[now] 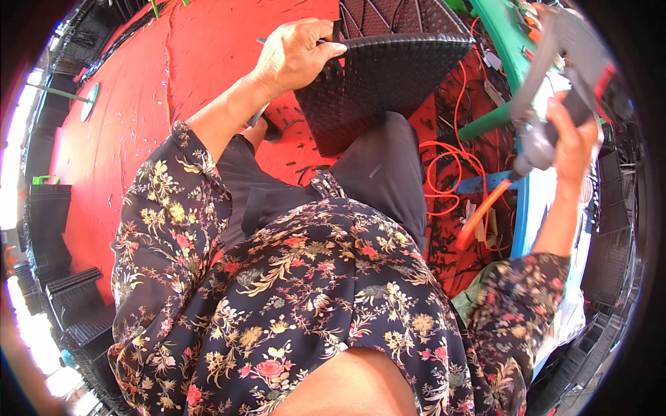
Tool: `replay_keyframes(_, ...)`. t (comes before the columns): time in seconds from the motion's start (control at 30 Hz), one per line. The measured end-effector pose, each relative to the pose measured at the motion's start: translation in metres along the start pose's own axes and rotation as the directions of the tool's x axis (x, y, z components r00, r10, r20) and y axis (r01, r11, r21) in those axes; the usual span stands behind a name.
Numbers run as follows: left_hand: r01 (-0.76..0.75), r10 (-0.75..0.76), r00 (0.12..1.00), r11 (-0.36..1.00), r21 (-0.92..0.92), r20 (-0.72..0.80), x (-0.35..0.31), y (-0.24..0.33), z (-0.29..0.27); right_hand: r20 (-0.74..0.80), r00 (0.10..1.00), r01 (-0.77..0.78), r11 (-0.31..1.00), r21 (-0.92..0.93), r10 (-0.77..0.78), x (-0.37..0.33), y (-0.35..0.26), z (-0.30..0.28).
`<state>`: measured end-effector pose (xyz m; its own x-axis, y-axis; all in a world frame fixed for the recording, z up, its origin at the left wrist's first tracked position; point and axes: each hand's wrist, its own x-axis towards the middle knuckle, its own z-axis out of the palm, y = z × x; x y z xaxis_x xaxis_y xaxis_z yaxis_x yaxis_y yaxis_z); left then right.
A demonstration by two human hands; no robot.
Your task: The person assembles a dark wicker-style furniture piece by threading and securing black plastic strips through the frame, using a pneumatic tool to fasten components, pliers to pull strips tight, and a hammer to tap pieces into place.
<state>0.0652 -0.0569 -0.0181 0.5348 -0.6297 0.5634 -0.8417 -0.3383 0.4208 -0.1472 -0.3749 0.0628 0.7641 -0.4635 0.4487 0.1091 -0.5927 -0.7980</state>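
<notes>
A black woven wicker panel (368, 83) stands tilted between my knees, its rounded upper edge facing up. My left hand (298, 54) is closed on the panel's upper left corner, thumb pressed along the edge; a short black strip sticks up beside the fingers. Off to the right, my right hand (576, 142) grips a grey air-powered tool that looks like a staple gun (535, 144), raised apart from the panel. The gun is smeared by motion, so its nose is hard to make out. An orange air hose (483, 213) hangs from its lower end.
Coiled orange hose (451, 182) lies on the floor by my right knee. A green metal frame (496, 35) with a green leg stands at the far right. Black scraps are strewn over the red floor (132, 152). Black woven pieces (76, 291) line the left rim.
</notes>
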Motion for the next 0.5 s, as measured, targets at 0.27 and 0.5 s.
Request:
replay_keyframes(0.27,0.228,-0.229,0.972,0.973,0.028,0.048,0.002,-0.009,0.027,0.043,0.957,0.279,0.950,0.139,-0.287,-0.057,0.069,0.128)
replay_keyframes(0.5,0.201,-0.196,0.979,0.976,0.088,-0.063,0.005,-0.018,0.023,0.238,0.873,0.376,0.898,0.228,-0.426,-0.098,0.094,0.163)
